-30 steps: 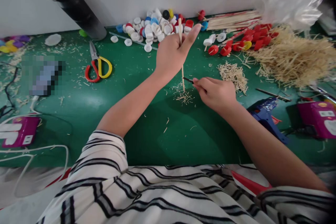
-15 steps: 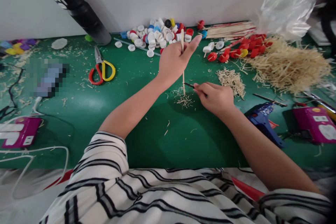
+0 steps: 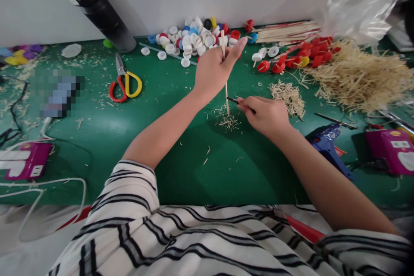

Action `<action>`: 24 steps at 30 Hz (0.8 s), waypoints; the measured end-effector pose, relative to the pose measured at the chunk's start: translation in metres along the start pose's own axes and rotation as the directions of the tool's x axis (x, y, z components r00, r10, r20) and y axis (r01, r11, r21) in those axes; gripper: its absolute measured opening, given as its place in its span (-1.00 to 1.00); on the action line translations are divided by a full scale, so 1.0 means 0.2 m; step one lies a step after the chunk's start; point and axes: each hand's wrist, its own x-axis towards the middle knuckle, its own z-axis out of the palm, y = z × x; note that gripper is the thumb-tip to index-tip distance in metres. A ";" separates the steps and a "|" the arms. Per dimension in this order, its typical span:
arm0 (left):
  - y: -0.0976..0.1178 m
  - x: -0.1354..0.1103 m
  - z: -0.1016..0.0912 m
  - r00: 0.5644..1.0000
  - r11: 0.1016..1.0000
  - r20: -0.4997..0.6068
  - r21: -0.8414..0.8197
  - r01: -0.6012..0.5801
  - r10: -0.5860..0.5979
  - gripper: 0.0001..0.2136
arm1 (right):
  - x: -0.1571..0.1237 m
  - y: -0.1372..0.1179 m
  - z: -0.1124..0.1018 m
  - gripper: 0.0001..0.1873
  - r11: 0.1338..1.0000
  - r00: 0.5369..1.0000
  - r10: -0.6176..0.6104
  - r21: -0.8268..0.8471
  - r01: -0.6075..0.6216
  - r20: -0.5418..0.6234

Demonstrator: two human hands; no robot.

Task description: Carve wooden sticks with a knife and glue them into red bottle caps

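Observation:
My left hand (image 3: 215,69) is closed around a thin wooden stick (image 3: 227,99) held upright, its lower tip resting on the green table (image 3: 106,138). The forefinger sticks out toward the far side. My right hand (image 3: 267,114) is pinched on a small dark blade (image 3: 232,101) whose tip touches the stick near its lower end. A little heap of fine wood shavings (image 3: 228,121) lies under the stick's tip.
Scissors with red and yellow handles (image 3: 124,82) lie to the left. Bottle caps (image 3: 194,41) are piled at the back, with capped sticks (image 3: 291,58) and a big shavings pile (image 3: 362,77) on the right. A blue glue gun (image 3: 326,146) and purple boxes (image 3: 391,148) sit near the edges.
Both hands keep their grip and stay at the same spot over the shavings; the view has only shifted slightly.

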 end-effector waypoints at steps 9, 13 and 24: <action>0.00 0.01 -0.01 0.997 0.995 -0.006 0.053 0.083 -0.083 -0.26 | -0.08 0.03 0.00 -0.63 0.996 0.984 -0.048 -0.071 0.061 0.171; 0.01 0.01 0.00 0.997 0.995 -0.027 0.063 0.080 -0.079 -0.24 | -0.07 0.01 0.00 -0.60 0.999 0.995 -0.034 -0.013 0.035 0.090; -0.16 0.08 0.06 0.999 0.996 -0.051 -0.092 -0.008 0.004 -0.18 | -0.04 -0.02 -0.01 -0.60 0.997 0.993 0.009 -0.076 0.000 0.117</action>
